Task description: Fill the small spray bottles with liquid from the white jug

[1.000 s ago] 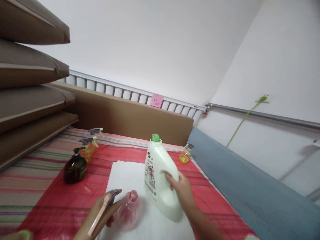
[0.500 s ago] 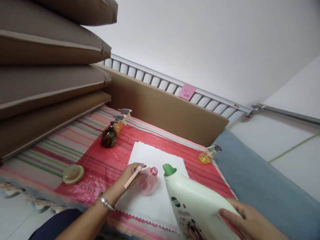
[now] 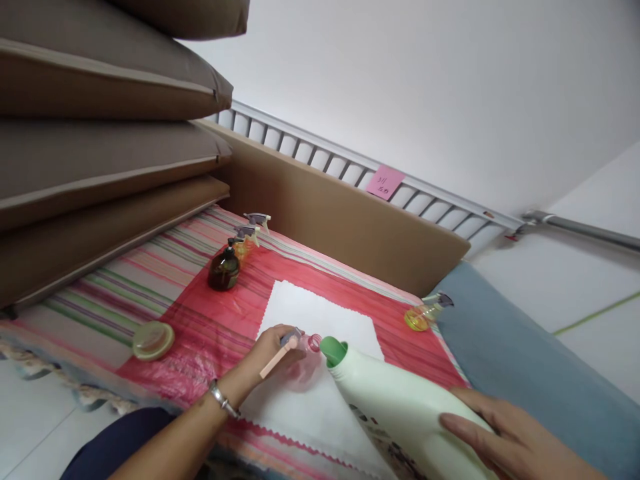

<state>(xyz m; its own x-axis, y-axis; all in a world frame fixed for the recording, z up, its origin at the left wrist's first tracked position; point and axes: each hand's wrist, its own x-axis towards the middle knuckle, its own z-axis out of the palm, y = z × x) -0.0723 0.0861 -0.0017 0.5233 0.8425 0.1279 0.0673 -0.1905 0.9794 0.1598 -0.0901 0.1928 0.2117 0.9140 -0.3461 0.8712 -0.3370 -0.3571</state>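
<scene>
My left hand (image 3: 277, 343) is closed around the side of a clear pink bottle (image 3: 306, 373) whose mouth is uncovered. The same hand also has a spray head with a grey top (image 3: 292, 336) and a short peach-coloured part pointing down toward the wrist. In my right hand (image 3: 493, 427) is a large pale green jug (image 3: 400, 393), tilted to the left. Its green spout (image 3: 333, 350) is right by the pink bottle's mouth; whether they touch I cannot tell. No liquid stream shows. Under the bottle lies a white cloth (image 3: 320, 313) with zigzag edges.
A dark pump bottle (image 3: 223, 270) and amber spray bottles (image 3: 245, 248) stand at back left. A round lidded container (image 3: 153, 341) sits at left, a yellow spray bottle (image 3: 417, 317) at right. Stacked brown cushions (image 3: 110, 153) border the left; a brown board (image 3: 325, 207) borders the back.
The jug has tipped further over and its spout has come left to the pink bottle's mouth. The view has shifted slightly.
</scene>
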